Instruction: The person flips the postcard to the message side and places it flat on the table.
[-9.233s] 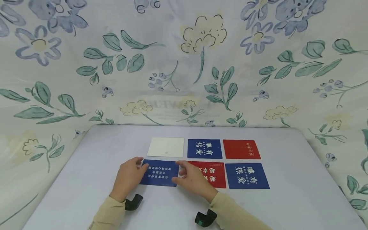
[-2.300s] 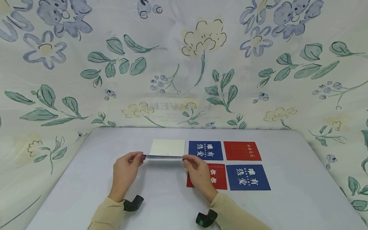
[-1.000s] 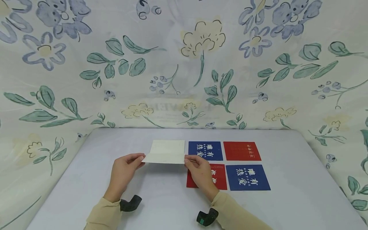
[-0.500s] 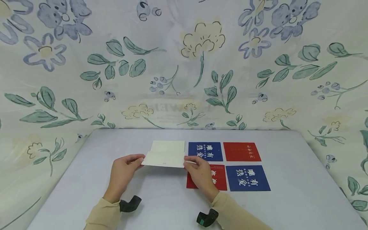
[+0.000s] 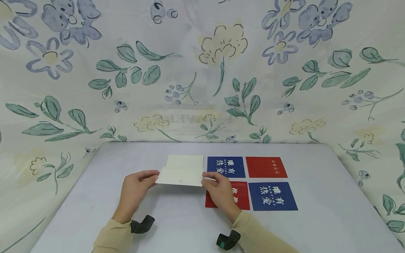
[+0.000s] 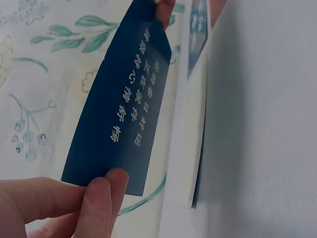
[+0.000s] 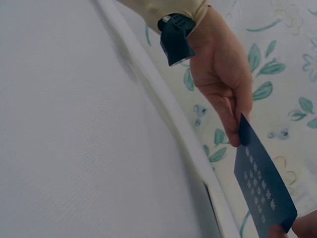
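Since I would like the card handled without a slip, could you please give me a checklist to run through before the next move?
1. Left hand has a grip on the held card: ok, pinching one short edge.
2. Right hand has a grip on the opposite edge: ok, also pinching.
3. Held card is off the table: ok, a shadow lies below it.
4. White card behind it is fully in sight from the head view: not ok, the held card covers its near part.
5. Near red card is unobstructed in that view: not ok, the right hand hides part of it.
6. Small mark on the held card's pale side is legible: cannot tell, too small.
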`<state>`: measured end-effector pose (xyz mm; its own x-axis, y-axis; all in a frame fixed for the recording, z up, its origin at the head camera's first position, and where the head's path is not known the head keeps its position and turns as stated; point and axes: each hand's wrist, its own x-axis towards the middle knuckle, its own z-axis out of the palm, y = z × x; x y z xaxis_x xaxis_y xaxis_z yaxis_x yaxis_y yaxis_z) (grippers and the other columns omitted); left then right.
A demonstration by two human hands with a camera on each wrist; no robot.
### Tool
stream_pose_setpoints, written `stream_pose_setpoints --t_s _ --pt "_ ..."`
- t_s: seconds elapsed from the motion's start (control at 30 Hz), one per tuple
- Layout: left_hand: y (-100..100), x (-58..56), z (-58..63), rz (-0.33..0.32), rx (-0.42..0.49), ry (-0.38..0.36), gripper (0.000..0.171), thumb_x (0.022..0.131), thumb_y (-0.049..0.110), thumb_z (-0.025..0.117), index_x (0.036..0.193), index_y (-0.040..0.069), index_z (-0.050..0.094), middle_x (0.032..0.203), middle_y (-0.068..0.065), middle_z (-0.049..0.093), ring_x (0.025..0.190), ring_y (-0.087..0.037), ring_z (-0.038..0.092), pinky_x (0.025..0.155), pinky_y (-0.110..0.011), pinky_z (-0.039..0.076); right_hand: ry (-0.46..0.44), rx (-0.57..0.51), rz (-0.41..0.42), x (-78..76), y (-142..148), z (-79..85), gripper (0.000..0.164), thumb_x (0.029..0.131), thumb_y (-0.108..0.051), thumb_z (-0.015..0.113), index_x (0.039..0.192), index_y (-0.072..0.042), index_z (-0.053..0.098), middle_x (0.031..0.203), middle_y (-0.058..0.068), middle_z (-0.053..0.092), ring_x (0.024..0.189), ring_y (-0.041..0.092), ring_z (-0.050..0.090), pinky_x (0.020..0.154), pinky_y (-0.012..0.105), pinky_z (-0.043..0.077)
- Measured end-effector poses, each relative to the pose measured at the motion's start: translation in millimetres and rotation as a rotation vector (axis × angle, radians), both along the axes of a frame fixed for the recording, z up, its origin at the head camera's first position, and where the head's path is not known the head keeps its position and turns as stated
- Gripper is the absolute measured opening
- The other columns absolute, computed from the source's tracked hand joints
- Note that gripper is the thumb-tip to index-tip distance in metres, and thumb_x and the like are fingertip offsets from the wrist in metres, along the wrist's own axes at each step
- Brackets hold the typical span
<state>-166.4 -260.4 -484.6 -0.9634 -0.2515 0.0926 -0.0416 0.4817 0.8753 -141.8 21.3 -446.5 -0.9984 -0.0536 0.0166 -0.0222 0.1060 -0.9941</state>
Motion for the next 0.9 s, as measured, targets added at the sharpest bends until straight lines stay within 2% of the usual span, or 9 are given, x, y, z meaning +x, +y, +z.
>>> stream_pose_setpoints --t_s 0.3,0.6,0.9 --pt "1.0 3.2 7.2 -0.006 0.022 0.001 0.028 0.082 0.036 0.069 0.102 0.017 0.069 0.102 0.0 0.066 0.086 -0.012 0.066 0.068 -0.022 0.053 -0.013 0.019 0.011 1.3 0.1 -0.7 0.025 0.085 -0.018 0.067 0.109 -0.013 0.066 0.103 0.005 0.067 0.089 0.016 0.067 0.077 0.031 0.053" --pt "-2.5 1.9 3.2 -0.014 -0.027 -0.026 0.026 0.084 0.036 0.067 0.105 0.022 0.068 0.104 0.003 0.066 0.085 -0.01 0.065 0.068 -0.023 0.054 0.005 0.044 0.016 3.4 0.2 -0.3 0.027 0.085 -0.018 0.066 0.111 -0.014 0.065 0.099 0.005 0.069 0.086 0.014 0.067 0.077 0.031 0.053" --pt "-5.8 -0.4 -1.3 -0.029 -0.068 -0.066 0.024 0.086 0.034 0.064 0.106 0.023 0.068 0.105 0.005 0.065 0.086 -0.008 0.065 0.069 -0.023 0.054 0.014 0.086 0.032 4.0 0.0 -0.5 0.026 0.084 -0.015 0.066 0.11 -0.014 0.066 0.088 0.002 0.069 0.075 0.013 0.066 0.071 0.027 0.054"
